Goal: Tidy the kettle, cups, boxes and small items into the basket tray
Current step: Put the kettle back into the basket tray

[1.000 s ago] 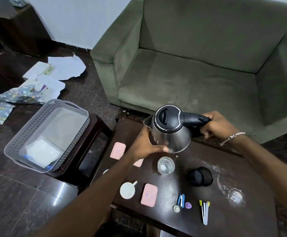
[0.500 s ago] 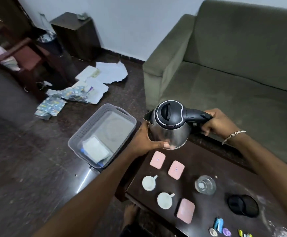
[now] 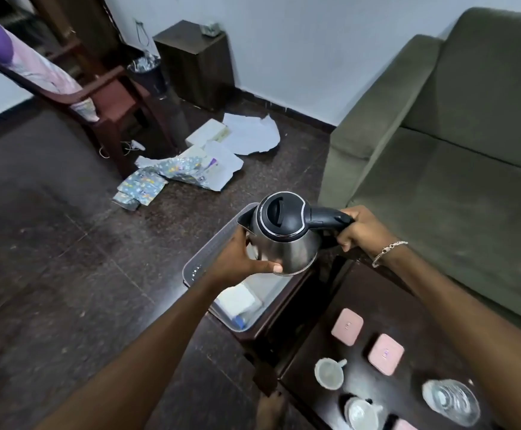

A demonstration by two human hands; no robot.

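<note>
Since the frame 0.5 s ago, the kettle (image 3: 284, 235) has travelled leftward off the desk (image 3: 408, 321) and is now held in the air above the basket tray (image 3: 195, 268); both hands have kept the same hold.

Nearest the camera, 2 white cups (image 3: 329, 373), 2 pink boxes (image 3: 347, 326) and a clear glass (image 3: 451, 401) rest on the dark desk, well apart from the kettle. These items are not yet tidied.

Further out, the left hand (image 3: 240, 259) is spread against the lower steel wall of the kettle, thumb laid along the base edge. The right hand (image 3: 363, 228) is closed around the black handle (image 3: 327, 217). The kettle is upright, spout pointing left.

Handling, as a judgement: the body is rigid polished steel and likely slippery, so the handle is the primary grip point and the second hand should only steady the wall or base. Weight depends on any water inside, which cannot be told because the lid is closed. Lower it level to avoid tipping.

Appearance: rounded steel body, black lid with a chrome ring, black handle, short spout.

Below it, the grey basket tray sits on a low stand and already contains a white packet (image 3: 237, 301). Beyond lie scattered papers (image 3: 246, 135) on the floor and a green sofa (image 3: 454, 150).
</note>
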